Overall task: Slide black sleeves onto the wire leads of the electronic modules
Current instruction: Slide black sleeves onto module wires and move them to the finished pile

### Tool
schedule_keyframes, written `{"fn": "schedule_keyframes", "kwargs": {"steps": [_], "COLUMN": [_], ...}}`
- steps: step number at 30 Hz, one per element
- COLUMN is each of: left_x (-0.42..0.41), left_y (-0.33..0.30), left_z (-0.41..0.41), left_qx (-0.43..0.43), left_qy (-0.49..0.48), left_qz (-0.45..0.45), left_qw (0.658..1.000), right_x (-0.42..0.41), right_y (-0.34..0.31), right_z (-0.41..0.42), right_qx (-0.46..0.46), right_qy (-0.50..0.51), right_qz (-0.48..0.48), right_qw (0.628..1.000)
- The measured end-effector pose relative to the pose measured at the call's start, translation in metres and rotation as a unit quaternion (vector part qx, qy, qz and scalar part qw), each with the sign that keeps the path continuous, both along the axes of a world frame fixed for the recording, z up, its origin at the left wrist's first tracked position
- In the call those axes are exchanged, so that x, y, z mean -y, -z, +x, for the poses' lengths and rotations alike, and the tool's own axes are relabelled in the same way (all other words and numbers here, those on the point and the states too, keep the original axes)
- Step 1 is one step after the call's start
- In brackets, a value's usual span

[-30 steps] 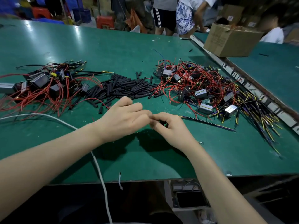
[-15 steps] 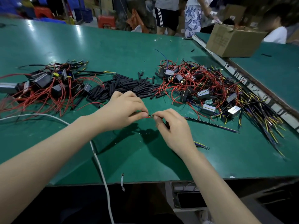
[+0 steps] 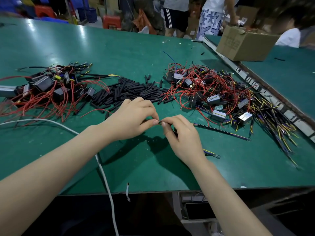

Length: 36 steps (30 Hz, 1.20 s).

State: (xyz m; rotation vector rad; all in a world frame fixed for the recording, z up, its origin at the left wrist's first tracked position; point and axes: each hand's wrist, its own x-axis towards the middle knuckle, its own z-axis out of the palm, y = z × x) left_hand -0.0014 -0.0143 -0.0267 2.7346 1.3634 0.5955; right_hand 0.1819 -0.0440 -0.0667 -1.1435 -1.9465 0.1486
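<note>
My left hand (image 3: 134, 120) and my right hand (image 3: 182, 138) meet fingertip to fingertip above the green table (image 3: 119, 48). Between them they pinch a thin dark piece, a black sleeve or a wire lead; I cannot tell which hand has which. A wire lead with yellow and blue ends (image 3: 211, 153) sticks out below my right hand. A pile of black sleeves (image 3: 129, 92) lies behind my hands. Modules with red wires (image 3: 209, 92) are heaped at the right, and another heap of modules (image 3: 49, 89) lies at the left.
A sleeved lead (image 3: 221, 131) lies on the table right of my hands. A white cable (image 3: 102, 171) crosses the table under my left arm and hangs over the front edge. A cardboard box (image 3: 242, 43) stands at the back right beyond a metal rail (image 3: 265, 89). People stand behind the table.
My hands have drawn slightly apart at the fingertips and shifted a little nearer. The lead's yellow and blue ends have come into view below my right hand.
</note>
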Motion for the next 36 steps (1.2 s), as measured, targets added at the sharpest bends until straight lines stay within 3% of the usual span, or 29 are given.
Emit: {"fn": "schedule_keyframes", "kwargs": {"steps": [11,19,24,29,36], "left_x": [0.010,0.017,0.016,0.009,0.007], "left_y": [0.000,-0.001,0.000,0.000,-0.002], "left_z": [0.000,0.002,0.004,0.005,0.010], "left_qx": [0.034,0.012,0.006,0.051,0.052], "left_qy": [0.040,0.066,0.060,0.003,0.020], "left_qz": [0.060,0.155,0.165,0.048,0.027], "left_qw": [0.997,0.986,0.985,0.998,0.998], "right_x": [0.001,0.001,-0.002,-0.004,-0.004], "right_y": [0.002,-0.007,-0.007,-0.001,0.000], "right_z": [0.000,0.002,0.002,0.007,0.009], "right_qx": [-0.034,-0.157,-0.154,-0.121,-0.084], "right_qy": [-0.003,-0.048,-0.043,-0.019,-0.008], "right_qz": [-0.016,-0.188,-0.228,-0.150,-0.070], "right_qw": [0.999,0.968,0.960,0.981,0.994]}}
